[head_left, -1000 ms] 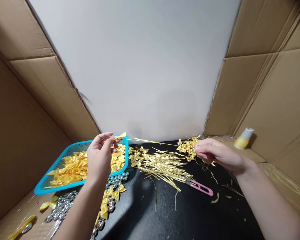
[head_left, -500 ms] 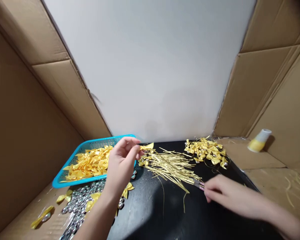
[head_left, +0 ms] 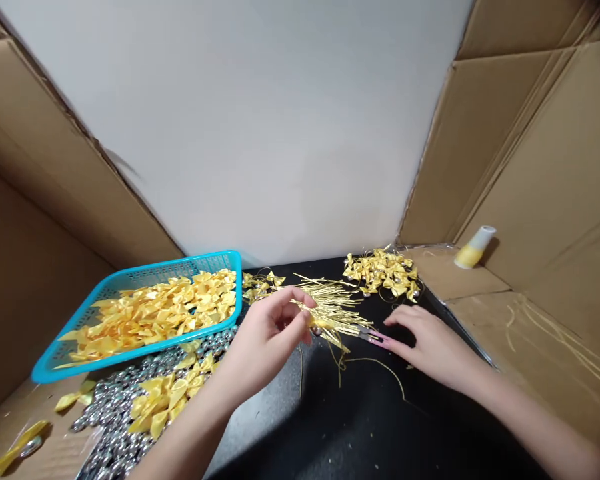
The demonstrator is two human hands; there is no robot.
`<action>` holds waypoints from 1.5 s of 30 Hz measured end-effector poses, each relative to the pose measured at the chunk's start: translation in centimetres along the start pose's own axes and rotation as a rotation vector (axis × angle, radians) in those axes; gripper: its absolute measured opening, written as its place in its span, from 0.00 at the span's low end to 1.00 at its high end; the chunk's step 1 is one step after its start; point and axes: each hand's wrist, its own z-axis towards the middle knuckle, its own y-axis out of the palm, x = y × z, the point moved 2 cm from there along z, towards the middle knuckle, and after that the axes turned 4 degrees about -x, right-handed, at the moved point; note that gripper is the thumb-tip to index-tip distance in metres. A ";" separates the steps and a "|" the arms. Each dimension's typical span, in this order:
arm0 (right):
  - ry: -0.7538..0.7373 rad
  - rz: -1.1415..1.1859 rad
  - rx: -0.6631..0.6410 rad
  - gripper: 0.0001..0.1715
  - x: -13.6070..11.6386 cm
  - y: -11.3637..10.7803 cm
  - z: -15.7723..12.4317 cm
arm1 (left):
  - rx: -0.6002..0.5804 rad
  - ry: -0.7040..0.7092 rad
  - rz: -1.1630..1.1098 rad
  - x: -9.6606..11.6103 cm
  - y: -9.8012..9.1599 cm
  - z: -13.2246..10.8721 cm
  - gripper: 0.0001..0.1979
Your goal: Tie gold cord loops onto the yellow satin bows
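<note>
My left hand point(head_left: 279, 328) pinches a yellow ribbon bow point(head_left: 318, 322) between thumb and fingertips, with a small shiny silver ball at its lower edge. The fingers hide most of this bow. A thin gold strand point(head_left: 380, 363) curves out below it over the black surface. Right of the bow lies a heap of gold twist ties point(head_left: 330, 303). At its near right end rests a small pink-handled cutting tool point(head_left: 375, 338). My right hand point(head_left: 427, 341) is open beside it, index finger and thumb apart, the thumb at the pink handle.
A blue plastic basket point(head_left: 95, 293) of yellow bows stands at left. In front lie many silver balls point(head_left: 115, 400) and loose bows point(head_left: 163, 403). Finished-looking bows with balls point(head_left: 385, 275) are piled at back right. A white-and-yellow cone point(head_left: 476, 248) stands on cardboard. Cardboard walls enclose both sides.
The view has shifted right and down. My right hand's fingers have spread apart at the pink-handled tool. My left hand has moved the bow right, over the near side of the twist ties.
</note>
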 end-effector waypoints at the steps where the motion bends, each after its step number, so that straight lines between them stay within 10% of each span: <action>1: -0.003 -0.043 0.021 0.13 0.2 0.4 0.3 | -0.024 0.007 0.039 0.0 0.2 -0.1 0.05; 12: 0.017 -0.226 0.073 0.03 0.3 2.9 0.4 | 0.031 0.197 0.219 1.5 0.7 -1.3 0.04; 19: -0.017 0.163 0.133 0.11 -1.0 -2.5 -1.6 | 0.045 0.373 0.356 2.3 0.9 -2.3 0.07; 27: -0.517 -0.067 0.414 0.09 -8.5 -6.0 -2.6 | -0.026 0.286 0.402 2.5 1.6 -2.3 0.06; 45: -0.510 -0.301 0.588 0.09 -9.0 -4.6 -2.2 | -0.146 0.037 0.059 2.0 1.5 -1.9 0.03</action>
